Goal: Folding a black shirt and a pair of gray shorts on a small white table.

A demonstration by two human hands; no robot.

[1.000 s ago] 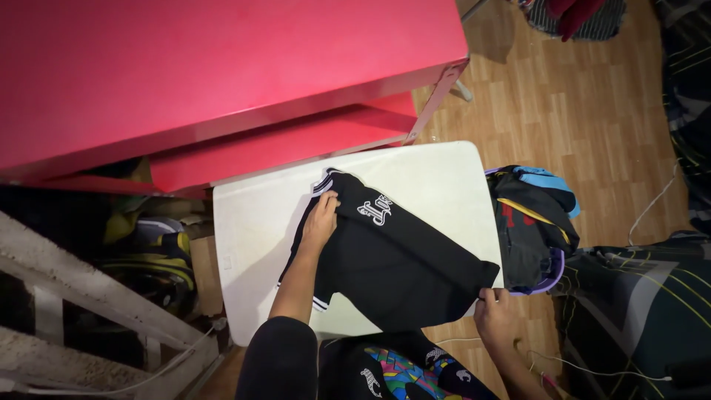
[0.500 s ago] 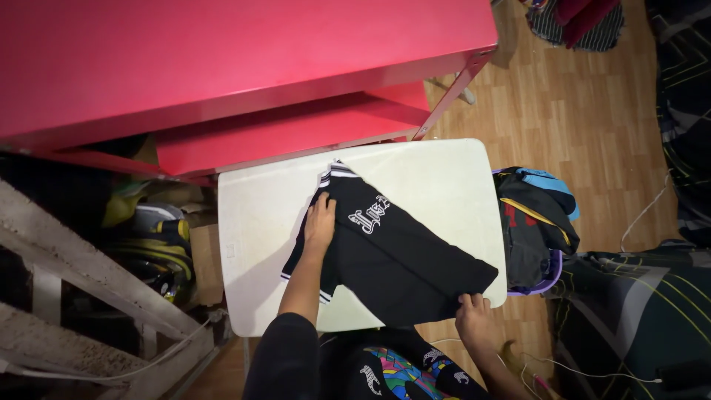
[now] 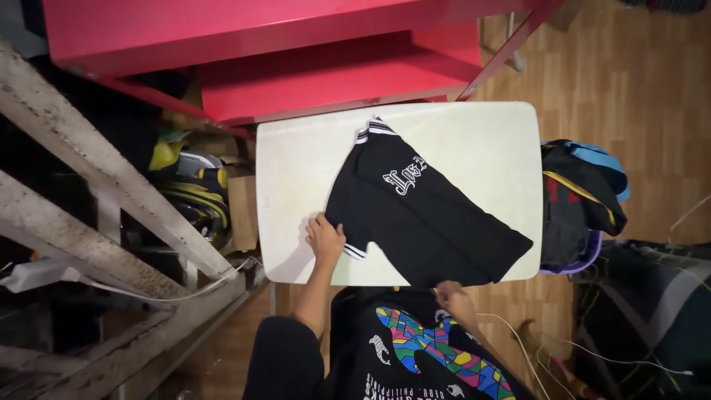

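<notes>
A black shirt [image 3: 422, 215] with white-striped trim and a white chest print lies folded across a small white table [image 3: 474, 141]. My left hand [image 3: 324, 238] pinches the striped sleeve edge at the shirt's near left corner. My right hand [image 3: 450, 295] grips the shirt's bottom hem at the table's near edge. Below both hands, my own black top with a colourful print [image 3: 429, 355] fills the bottom of the view.
A red shelf unit [image 3: 296, 44] stands behind the table. A purple basket [image 3: 585, 259] full of dark clothes sits to the right on the wooden floor [image 3: 629, 89]. Bags [image 3: 189, 185] and grey beams [image 3: 104, 185] are on the left. White cables [image 3: 607, 359] trail at lower right.
My left hand slid from the shirt's upper left down to the near sleeve edge. My right hand moved left along the hem. The camera view shifted down and left.
</notes>
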